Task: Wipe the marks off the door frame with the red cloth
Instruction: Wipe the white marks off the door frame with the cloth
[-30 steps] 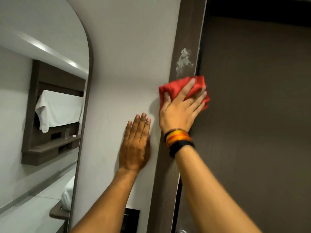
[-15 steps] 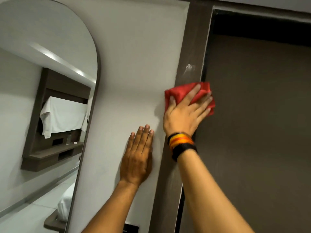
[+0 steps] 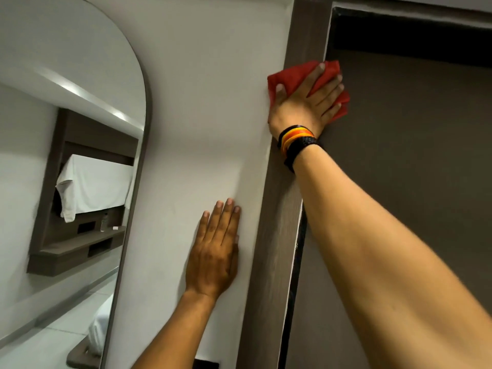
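Observation:
My right hand [image 3: 306,102] presses the red cloth [image 3: 294,74] flat against the dark brown door frame [image 3: 277,235], high up near its top corner. The fingers are spread over the cloth, which sticks out above and to the right of them. No white mark shows on the bare frame above or below the cloth. My left hand [image 3: 215,251] lies flat and open on the white wall [image 3: 202,115] beside the frame, lower down, holding nothing.
An arched mirror [image 3: 66,169] hangs on the wall to the left and reflects a wooden shelf unit and a white towel. The dark door panel [image 3: 412,182] fills the right side. A black switch plate [image 3: 206,364] sits low on the wall.
My right hand has slid the cloth up the frame over the spot where a white smear showed; the smear is no longer visible. My left hand has stayed flat on the wall.

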The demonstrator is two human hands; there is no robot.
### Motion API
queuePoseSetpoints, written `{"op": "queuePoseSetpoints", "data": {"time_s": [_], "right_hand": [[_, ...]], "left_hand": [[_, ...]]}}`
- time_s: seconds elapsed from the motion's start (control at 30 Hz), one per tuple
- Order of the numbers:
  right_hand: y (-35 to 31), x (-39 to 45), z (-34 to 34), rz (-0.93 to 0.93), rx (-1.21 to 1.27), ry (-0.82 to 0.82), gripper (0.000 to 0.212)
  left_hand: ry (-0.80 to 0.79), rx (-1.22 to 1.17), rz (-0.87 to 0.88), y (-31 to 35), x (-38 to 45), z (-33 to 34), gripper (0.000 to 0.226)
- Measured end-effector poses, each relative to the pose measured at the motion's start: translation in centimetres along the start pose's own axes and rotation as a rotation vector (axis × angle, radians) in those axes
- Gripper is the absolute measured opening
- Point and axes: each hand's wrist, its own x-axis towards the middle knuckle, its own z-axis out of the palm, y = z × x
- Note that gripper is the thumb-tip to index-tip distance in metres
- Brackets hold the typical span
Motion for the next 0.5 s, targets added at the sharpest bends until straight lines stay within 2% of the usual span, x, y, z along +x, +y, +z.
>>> {"op": "queuePoseSetpoints", "data": {"time_s": [0.13, 0.2, 0.5], "right_hand": [[3.3, -6.9, 1.0, -0.010, -0.008, -0.041, 0.086], [3.3, -6.9, 1.0, 0.001, 0.001, -0.059, 0.087], [-3.3, 9.5, -0.9, -0.071, 0.009, -0.052, 0.091]], "left_hand": [[0.006, 0.053, 0.007, 0.2, 0.2, -0.2, 0.057], [0.006, 0.053, 0.008, 0.3, 0.0, -0.3, 0.058], [0.039, 0.026, 0.024, -0.2, 0.0, 0.2, 0.065]]}}
